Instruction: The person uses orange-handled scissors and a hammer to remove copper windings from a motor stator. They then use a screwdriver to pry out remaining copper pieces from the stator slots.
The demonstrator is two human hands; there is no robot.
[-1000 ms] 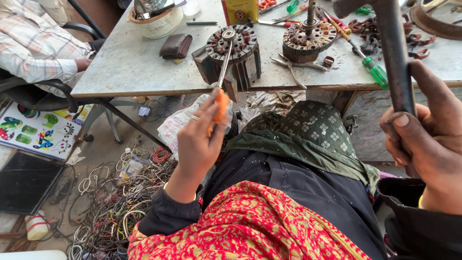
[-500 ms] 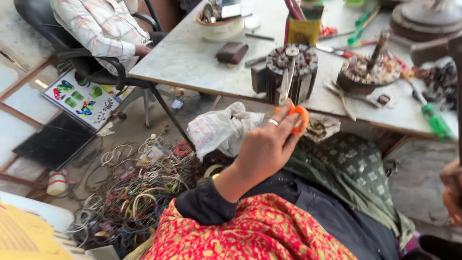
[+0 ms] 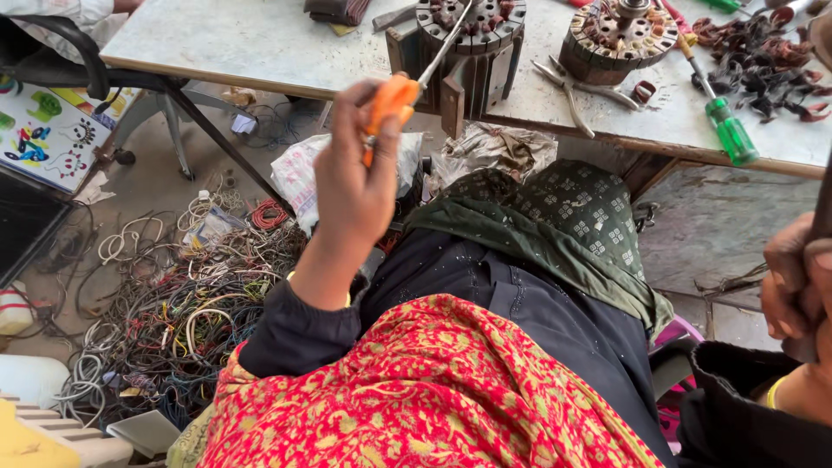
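- Left hand (image 3: 355,186) shut tight round the orange handle of a screwdriver (image 3: 392,97), thin metal shaft poking up into the top of the dark motor core (image 3: 472,39).
- Motor core standing at the near edge of the grey table (image 3: 217,43), wooden blocks against its sides.
- Right hand (image 3: 793,286) far off to the right of the motor core, fingers curled round a dark upright bar; only partly in view.
- Looks part-way done: copper wire still packed in the slots of the motor core, so more poking and pulling likely left.
- Heap of pulled-out dark copper coils (image 3: 763,61) on the table, far right of the motor core.
- Second round core (image 3: 620,39) just right of the motor core, pliers (image 3: 572,95) lying between the two.
- Green-handled screwdriver (image 3: 728,130) right of the motor core, near the table edge.
- Crumpled white plastic bag (image 3: 299,173) below the motor core, under the table.
- Bright picture sheet (image 3: 39,130) with many colours on the floor, far left of the motor core.
- Big tangle of old wires (image 3: 165,295) on the floor, down and left of the motor core.
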